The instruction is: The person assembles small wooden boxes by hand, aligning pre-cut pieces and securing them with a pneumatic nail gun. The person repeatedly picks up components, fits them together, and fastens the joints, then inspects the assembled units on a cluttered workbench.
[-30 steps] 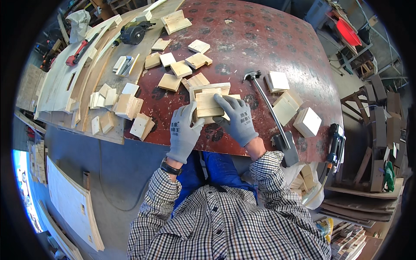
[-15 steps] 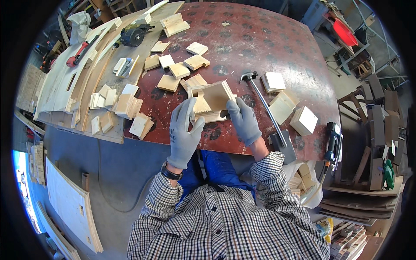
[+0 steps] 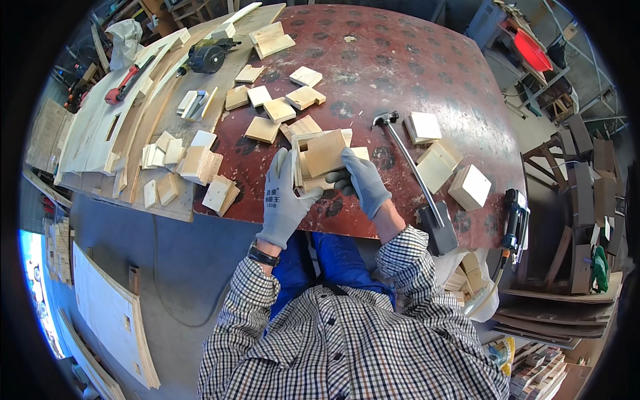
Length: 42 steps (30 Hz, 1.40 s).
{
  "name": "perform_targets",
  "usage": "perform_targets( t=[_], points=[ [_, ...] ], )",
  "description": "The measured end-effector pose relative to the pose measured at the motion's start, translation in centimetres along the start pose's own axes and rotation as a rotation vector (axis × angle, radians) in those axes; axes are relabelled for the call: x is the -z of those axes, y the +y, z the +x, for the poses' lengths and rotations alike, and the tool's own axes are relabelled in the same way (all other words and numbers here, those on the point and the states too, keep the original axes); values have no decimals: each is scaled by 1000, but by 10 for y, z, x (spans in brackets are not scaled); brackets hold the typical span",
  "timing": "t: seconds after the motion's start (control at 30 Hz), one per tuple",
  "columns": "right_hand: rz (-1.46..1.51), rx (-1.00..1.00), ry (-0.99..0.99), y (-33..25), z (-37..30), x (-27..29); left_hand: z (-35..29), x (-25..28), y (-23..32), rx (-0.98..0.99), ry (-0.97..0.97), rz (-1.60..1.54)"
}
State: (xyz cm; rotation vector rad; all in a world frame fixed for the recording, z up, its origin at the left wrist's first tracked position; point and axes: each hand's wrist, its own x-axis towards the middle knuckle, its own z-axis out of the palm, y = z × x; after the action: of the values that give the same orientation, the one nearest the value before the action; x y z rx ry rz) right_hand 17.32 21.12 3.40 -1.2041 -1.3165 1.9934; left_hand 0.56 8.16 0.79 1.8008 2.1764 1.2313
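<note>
Here my left hand (image 3: 283, 200) and right hand (image 3: 363, 181) grip a small pale wooden box (image 3: 320, 159) between them, fingers closed on its sides, tilted above the surface (image 3: 400, 67).

One head-worn fisheye view — looking steeply down, close over the workbench (image 3: 413, 73).

a woodworking workshop: a worn reddish bench (image 3: 413, 60) strewn with cut wooden blocks (image 3: 267, 130), a hammer (image 3: 407, 160), a power saw (image 3: 203, 57), a red clamp (image 3: 123, 83), and plywood offcuts (image 3: 107, 320) stacked on the floor.
</note>
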Motion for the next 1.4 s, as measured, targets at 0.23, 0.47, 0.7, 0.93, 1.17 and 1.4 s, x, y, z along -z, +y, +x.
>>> perform_targets(
  t=[0.23,0.47,0.7,0.93,1.17,1.4],
  points=[
    [-11,6,15,-5,-4,4,0,2,0,-10,19,10],
    [-591,844,212,7,7,25,-3,3,-6,1,37,12],
    [-1388,1070,334,22,1,32,6,-2,-9,-41,-43,43],
    [-1381,1086,343,39,11,23,9,-10,-16,-1,-100,-3],
    [-1408,1131,341,43,15,14,13,-10,-18,-26,-84,-9],
    [-1039,1041,447,67,37,23,19,-9,-4,23,-119,107]
  ],
)
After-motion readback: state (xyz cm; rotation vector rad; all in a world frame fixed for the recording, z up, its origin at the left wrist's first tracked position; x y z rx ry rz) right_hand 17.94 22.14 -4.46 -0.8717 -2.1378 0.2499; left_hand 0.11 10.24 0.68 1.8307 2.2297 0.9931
